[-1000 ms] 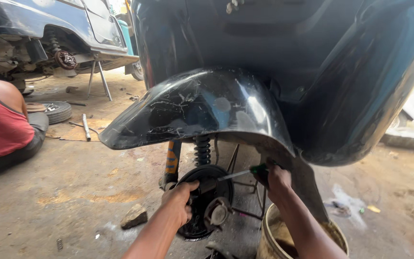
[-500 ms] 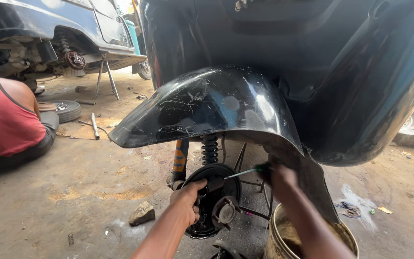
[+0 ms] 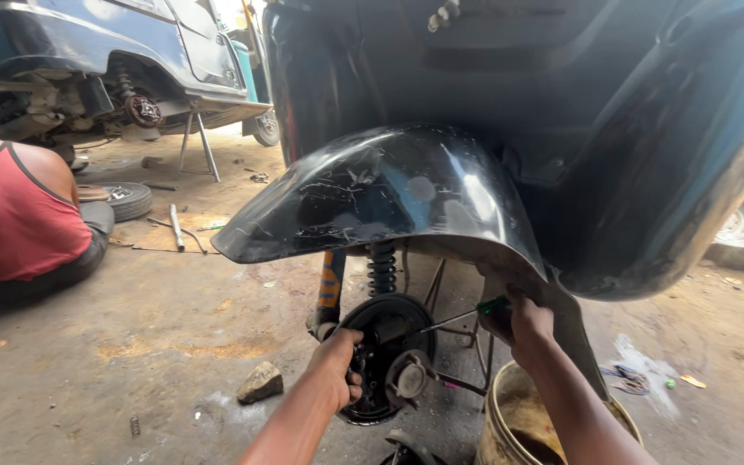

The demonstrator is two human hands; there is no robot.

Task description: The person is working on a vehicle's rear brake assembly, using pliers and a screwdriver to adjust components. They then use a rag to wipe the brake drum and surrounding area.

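Under a black scratched mudguard (image 3: 389, 194) sits a round black brake drum plate (image 3: 387, 353) with a coil spring (image 3: 381, 267) above it. My left hand (image 3: 337, 366) grips the left edge of the brake plate. My right hand (image 3: 523, 323) holds a screwdriver (image 3: 462, 317) with a green-and-black handle; its thin shaft points left toward the plate's upper part. Both forearms reach in from the bottom of the view.
A dirty bucket (image 3: 544, 418) stands below my right forearm. A stone (image 3: 260, 381) lies on the dirt floor to the left. A person in a red vest (image 3: 23, 220) sits at far left, near a tyre (image 3: 127, 200) and a raised blue vehicle (image 3: 114, 60).
The view has shifted slightly, so the scene sits further right in frame. Both hands stay on the brake plate and the screwdriver in much the same pose.
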